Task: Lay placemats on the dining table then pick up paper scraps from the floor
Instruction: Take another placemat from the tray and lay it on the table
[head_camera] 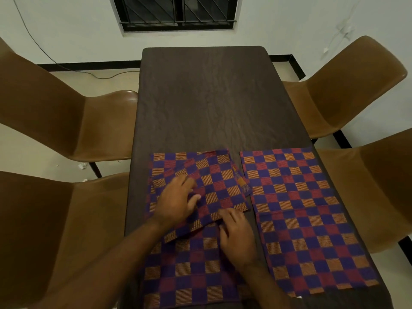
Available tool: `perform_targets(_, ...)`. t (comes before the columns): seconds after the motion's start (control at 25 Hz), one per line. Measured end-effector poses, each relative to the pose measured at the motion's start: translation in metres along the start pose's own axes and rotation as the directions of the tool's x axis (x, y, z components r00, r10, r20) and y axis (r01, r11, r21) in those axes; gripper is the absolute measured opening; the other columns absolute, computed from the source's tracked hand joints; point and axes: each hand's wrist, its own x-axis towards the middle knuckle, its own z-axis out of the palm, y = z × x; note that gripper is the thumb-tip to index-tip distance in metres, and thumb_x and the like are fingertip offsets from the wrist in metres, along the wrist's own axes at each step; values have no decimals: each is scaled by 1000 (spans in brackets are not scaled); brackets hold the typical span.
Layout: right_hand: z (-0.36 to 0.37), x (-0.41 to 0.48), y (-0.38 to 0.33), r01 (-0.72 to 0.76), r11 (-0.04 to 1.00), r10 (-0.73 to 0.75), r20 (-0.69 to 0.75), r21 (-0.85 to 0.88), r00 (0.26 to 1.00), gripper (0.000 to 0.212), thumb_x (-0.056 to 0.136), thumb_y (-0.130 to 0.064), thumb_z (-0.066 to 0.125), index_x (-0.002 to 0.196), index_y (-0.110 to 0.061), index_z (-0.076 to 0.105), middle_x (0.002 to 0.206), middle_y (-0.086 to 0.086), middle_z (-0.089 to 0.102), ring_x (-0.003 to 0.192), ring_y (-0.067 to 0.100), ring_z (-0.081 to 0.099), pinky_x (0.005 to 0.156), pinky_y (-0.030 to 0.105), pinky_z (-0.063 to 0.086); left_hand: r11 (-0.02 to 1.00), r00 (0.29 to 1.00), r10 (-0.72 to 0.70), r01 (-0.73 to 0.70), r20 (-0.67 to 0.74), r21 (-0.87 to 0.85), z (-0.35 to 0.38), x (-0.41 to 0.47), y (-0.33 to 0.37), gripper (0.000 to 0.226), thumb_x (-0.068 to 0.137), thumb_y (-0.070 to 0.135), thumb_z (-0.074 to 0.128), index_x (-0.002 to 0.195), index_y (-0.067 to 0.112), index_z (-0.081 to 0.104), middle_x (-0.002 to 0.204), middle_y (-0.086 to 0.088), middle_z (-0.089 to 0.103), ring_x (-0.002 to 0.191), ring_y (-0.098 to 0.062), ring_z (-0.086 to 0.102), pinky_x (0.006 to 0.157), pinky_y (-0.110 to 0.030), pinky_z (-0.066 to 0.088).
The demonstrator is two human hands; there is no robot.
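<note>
A dark wooden dining table [205, 97] carries checked placemats in purple, red and orange. One placemat [305, 219] lies flat along the near right side. On the near left a stack of placemats [189, 270] lies under a tilted folded placemat [220, 190]. My left hand [176, 201] rests on the folded placemat's left part, fingers bent over the cloth. At that placemat's near edge my right hand [236, 235] has its fingers curled onto the cloth. Small white paper scraps [83, 166] lie on the floor at the left, beneath a chair.
Two brown chairs stand on the left [66, 112] [55, 230] and two on the right [347, 90] [383, 192]. A barred window [178, 12] and a white wall are behind the table. A cable [98, 75] runs across the floor at the back left.
</note>
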Motion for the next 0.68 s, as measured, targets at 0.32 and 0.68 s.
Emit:
perform_targets(0.32, -21, 36, 5, 258, 936, -156, 373, -241, 915, 82, 86, -63, 54, 153, -29, 21, 159, -7, 24, 148, 17, 17, 119, 47, 20, 953, 957, 192, -235, 217, 190, 15, -91, -38, 45, 87, 66, 51, 114, 30, 51, 107, 11, 55, 92, -10, 54, 81, -28, 47)
perform_targets(0.68, -8, 39, -16, 209, 888, -152, 169, -410, 974, 50, 87, -31, 62, 134, -17, 52, 122, 1, 63, 111, 23, 60, 89, 44, 49, 947, 973, 227, -232, 48, 223, -7, -73, -57, 20, 102, 43, 36, 96, 31, 51, 83, 12, 62, 66, -8, 56, 54, -24, 41)
